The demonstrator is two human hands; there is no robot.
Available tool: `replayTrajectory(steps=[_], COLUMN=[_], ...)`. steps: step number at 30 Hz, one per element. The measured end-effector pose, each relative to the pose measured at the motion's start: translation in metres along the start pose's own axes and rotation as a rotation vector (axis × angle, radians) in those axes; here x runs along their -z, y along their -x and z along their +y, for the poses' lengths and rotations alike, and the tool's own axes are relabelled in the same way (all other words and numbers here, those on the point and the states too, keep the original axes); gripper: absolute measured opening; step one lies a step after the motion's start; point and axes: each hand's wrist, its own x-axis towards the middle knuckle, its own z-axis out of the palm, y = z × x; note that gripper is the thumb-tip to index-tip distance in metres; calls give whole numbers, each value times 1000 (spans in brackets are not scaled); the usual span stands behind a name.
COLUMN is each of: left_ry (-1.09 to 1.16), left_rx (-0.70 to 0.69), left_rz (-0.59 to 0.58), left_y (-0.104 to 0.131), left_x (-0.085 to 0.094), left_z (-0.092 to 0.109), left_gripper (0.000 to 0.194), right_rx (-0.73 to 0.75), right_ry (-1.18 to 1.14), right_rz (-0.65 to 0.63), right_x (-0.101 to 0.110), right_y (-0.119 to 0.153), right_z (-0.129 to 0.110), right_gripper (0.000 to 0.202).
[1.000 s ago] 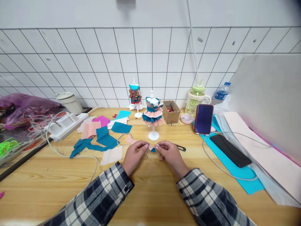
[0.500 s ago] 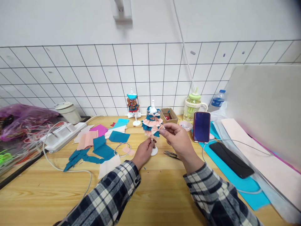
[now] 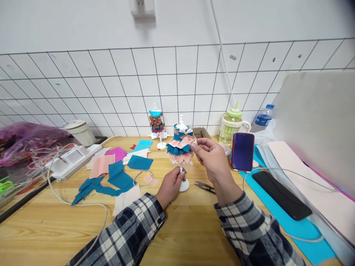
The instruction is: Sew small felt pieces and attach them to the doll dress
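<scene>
A small white dress-form stand [image 3: 184, 186] wears a ruffled crepe-paper dress [image 3: 177, 149] in teal and pale pink, with a bow at the chest. My left hand [image 3: 171, 184] is closed around the thin stem just above the round base. Between thumb and fingertips of my right hand [image 3: 212, 157] is a pale pink paper bow [image 3: 189, 141], held against the front of the dress below the chest bow. Its edges partly blend with the ruffles. Thread snips [image 3: 205, 187] lie on the wood right of the base.
Behind stands a second dressed form [image 3: 156, 123]. Teal, pink and magenta paper pieces [image 3: 119, 176] and a wire ring lie left, near a power strip [image 3: 73, 162]. A cardboard box, phone [image 3: 242, 152], green-lidded cup [image 3: 232, 125], black case [image 3: 281, 194] and paper sheets are right.
My right hand has raised the bow from the lower skirt to the waist area of the dress. My left hand keeps hold of the stem. The camera view has shifted slightly.
</scene>
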Motion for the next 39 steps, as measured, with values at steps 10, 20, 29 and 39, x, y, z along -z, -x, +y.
replayTrajectory(steps=[10, 20, 29, 39], left_ry=[-33, -56, -68, 18], left_rx=[-5, -27, -29, 4], left_rz=[40, 40, 34, -8], left_y=[3, 2, 2, 1], left_x=[-1, -1, 1, -1], left_z=[-4, -4, -4, -8], left_gripper=[23, 21, 23, 22], right_rx=[16, 3, 163, 444], right_ry=[131, 129, 177, 306], right_rz=[6, -6, 24, 156], right_x=[-1, 0, 2, -5], right_y=[2, 0, -5, 3], right_z=[8, 9, 20, 19], right_gripper=[40, 37, 30, 18])
